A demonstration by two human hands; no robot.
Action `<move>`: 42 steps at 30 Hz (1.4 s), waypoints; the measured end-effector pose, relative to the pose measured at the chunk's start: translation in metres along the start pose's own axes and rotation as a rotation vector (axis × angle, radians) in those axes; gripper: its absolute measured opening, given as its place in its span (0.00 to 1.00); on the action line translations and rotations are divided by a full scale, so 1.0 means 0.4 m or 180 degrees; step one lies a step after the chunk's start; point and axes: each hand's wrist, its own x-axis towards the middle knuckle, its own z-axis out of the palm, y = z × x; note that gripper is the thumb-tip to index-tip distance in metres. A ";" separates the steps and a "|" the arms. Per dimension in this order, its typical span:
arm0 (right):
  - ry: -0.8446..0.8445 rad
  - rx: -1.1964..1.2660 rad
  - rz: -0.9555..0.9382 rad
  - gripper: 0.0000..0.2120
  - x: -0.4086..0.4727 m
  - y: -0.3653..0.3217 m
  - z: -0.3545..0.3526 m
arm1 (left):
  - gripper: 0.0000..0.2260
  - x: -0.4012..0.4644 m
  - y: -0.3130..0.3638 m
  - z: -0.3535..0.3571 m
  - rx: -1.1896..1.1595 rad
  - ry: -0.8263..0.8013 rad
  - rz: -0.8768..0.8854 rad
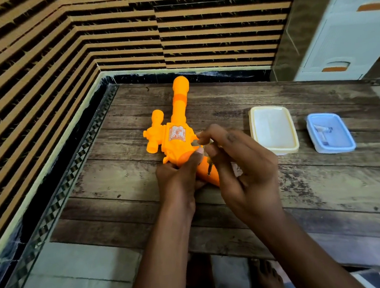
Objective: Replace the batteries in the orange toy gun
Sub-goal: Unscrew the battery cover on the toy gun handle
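Here my left hand (178, 179) grips the toy gun (174, 131) by its handle on the counter (303, 191), barrel pointing away from me, while my right hand (236, 162), just beside its right flank, pinches a small screwdriver (210, 165), tip toward me.

Two bare forearms reach forward from the bottom edge and converge at mid-frame. The left hand (178, 179) is curled, palm turned down and inward, its thumb stretched forward and pressed flat, gripping what it holds. The right hand (239, 162) sits just beside it and slightly higher, back of the hand toward the camera, thumb and forefinger pinched together at their tips, remaining fingers loosely bent beneath. The two hands touch near the thumbs
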 end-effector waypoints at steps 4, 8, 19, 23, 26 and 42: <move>0.0091 -0.0076 -0.0021 0.05 0.014 -0.004 0.000 | 0.04 0.001 -0.001 0.001 0.0054 0.0042 0.0040; -0.0086 -0.0110 0.0091 0.16 0.019 0.006 -0.006 | 0.04 0.000 0.003 0.004 -0.0003 0.0042 -0.0002; 0.0115 -0.0146 -0.0036 0.11 0.017 0.007 -0.012 | 0.05 -0.001 0.003 0.002 -0.0060 0.0008 -0.0033; -0.0045 0.0075 0.0083 0.09 0.019 0.016 -0.030 | 0.06 0.002 0.001 0.004 -0.0051 0.0010 -0.0051; -0.0137 0.0013 -0.0025 0.08 0.020 0.010 -0.022 | 0.03 0.003 0.001 0.004 0.0027 0.0084 -0.0030; 0.0037 -0.0053 0.0119 0.09 0.031 0.012 -0.014 | 0.12 0.009 -0.002 0.005 -0.0083 0.0091 -0.0135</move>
